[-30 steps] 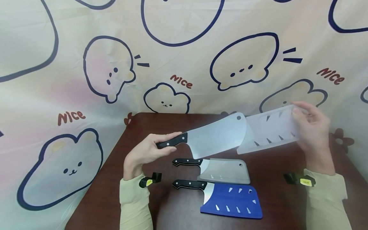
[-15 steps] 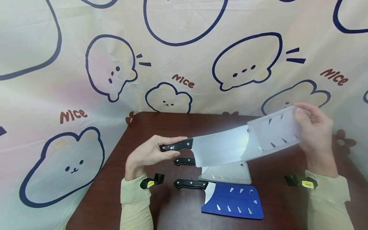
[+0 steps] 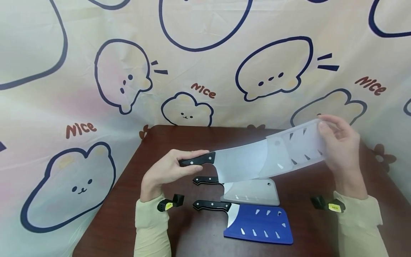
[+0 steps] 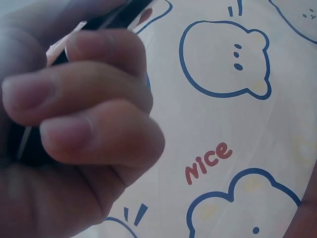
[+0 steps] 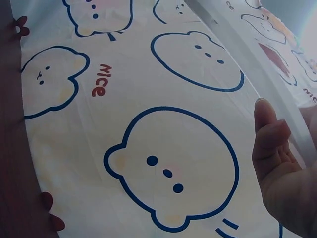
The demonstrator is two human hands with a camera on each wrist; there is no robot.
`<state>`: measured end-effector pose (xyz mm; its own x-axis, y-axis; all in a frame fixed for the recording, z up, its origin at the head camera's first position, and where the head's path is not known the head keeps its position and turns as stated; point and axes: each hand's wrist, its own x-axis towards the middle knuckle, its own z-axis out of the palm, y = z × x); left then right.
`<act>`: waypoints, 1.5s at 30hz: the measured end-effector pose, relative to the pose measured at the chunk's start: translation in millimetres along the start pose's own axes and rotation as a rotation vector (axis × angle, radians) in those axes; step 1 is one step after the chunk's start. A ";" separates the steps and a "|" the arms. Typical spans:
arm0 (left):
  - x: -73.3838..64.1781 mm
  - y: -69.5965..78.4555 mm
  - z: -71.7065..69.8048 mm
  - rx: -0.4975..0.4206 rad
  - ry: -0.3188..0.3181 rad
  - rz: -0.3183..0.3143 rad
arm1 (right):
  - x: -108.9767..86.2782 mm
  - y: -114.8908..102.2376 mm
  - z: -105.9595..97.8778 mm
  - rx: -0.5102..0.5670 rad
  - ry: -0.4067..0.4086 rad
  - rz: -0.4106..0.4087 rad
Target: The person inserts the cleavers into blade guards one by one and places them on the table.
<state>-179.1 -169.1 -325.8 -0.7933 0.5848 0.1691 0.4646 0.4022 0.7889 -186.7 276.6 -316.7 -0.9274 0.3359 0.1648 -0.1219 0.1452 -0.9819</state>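
A large cleaver point(image 3: 240, 160) is held up over the table, its blade tilted up toward the right. My left hand point(image 3: 167, 169) grips its black handle point(image 3: 200, 159); in the left wrist view curled fingers point(image 4: 99, 134) wrap that handle. The blade's far end sits inside a translucent white blade cover point(image 3: 295, 148) with slits along both edges. My right hand point(image 3: 341, 150) holds the cover by its outer end. The right wrist view shows the cover point(image 5: 277, 89) edge-on beside my fingers point(image 5: 270, 129).
Below lie two more cleavers on the dark brown table point(image 3: 135, 221): one in a grey translucent cover point(image 3: 257, 192), partly behind the raised blade, and one in a blue cover point(image 3: 260, 225). Their handles point left. A patterned cloth point(image 3: 192, 71) hangs behind.
The white cover has slid onto the blade's far end, and my right hand has moved left with it. The cleaver has lowered slightly, now overlapping the grey-covered one.
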 end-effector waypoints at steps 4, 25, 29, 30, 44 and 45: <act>-2.0 0.5 -2.3 -0.010 0.023 -0.008 | -5.2 -2.6 2.6 0.004 -0.006 -0.032; 14.2 12.7 19.3 0.026 0.068 0.039 | -43.1 -2.9 58.1 -0.207 -0.111 -0.384; 16.5 14.4 21.4 0.014 0.083 0.054 | -46.1 -2.4 58.8 -0.190 -0.084 -0.402; 17.6 14.5 22.3 0.011 0.084 0.056 | -46.6 -2.6 58.7 -0.190 -0.079 -0.402; 20.9 11.5 26.4 0.013 0.064 0.051 | -43.1 -2.1 56.5 -0.193 -0.181 -0.342; 20.6 11.5 25.7 0.019 0.065 0.056 | -42.9 -2.4 56.3 -0.195 -0.200 -0.333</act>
<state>-180.0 -134.3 -328.3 -0.7898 0.5596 0.2509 0.5155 0.3841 0.7660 -166.5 209.5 -326.7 -0.9013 0.0568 0.4295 -0.3749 0.3947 -0.8388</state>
